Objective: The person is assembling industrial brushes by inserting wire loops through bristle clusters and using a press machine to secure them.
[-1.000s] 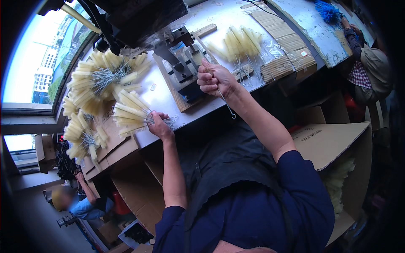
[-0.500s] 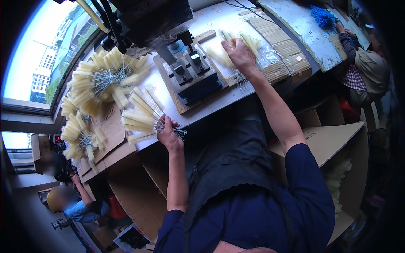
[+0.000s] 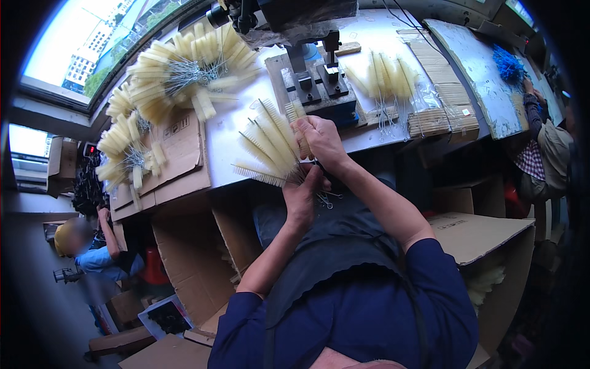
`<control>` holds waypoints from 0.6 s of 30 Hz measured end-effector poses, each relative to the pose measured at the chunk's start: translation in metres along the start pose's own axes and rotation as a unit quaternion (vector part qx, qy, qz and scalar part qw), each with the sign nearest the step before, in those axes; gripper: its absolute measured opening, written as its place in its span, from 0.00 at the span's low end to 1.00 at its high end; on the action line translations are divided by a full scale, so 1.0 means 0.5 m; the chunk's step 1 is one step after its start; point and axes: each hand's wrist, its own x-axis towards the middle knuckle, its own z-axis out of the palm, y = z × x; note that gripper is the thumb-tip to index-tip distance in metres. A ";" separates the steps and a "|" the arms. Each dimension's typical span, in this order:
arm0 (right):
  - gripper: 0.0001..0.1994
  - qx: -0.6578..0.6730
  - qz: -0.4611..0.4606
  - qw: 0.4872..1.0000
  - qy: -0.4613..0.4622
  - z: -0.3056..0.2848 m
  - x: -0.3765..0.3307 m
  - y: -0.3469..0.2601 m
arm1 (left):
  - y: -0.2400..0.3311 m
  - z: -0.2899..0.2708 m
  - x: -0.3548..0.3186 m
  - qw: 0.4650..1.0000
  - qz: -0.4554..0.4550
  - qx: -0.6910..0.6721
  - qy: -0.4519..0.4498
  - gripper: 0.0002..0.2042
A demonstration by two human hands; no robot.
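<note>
1. Bottle brushes (image 3: 270, 147), cream-bristled with twisted wire stems, are fanning out in a bunch over the worktop's (image 3: 227, 141) front edge.
2. Left hand (image 3: 304, 197) is closing around the gathered wire stems from below.
3. Right hand (image 3: 319, 138) is pinching one brush at the fan's right side.
4. More brush piles (image 3: 184, 67) are lying toward the worktop's left rear corner, with a metal fixture (image 3: 319, 83) sitting just behind the hands.
</note>
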 end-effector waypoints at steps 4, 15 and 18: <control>0.16 0.121 -0.004 0.991 0.055 -0.019 0.037 -0.022 | 0.029 0.014 -0.016 0.993 0.021 -0.072 0.095 0.06; 0.15 0.203 0.117 0.969 0.079 -0.045 0.128 -0.069 | 0.011 -0.084 0.054 0.976 0.082 -0.079 0.187 0.06; 0.16 0.224 0.134 0.961 0.087 -0.037 0.141 -0.080 | 0.010 -0.089 0.069 0.973 0.077 -0.082 0.202 0.06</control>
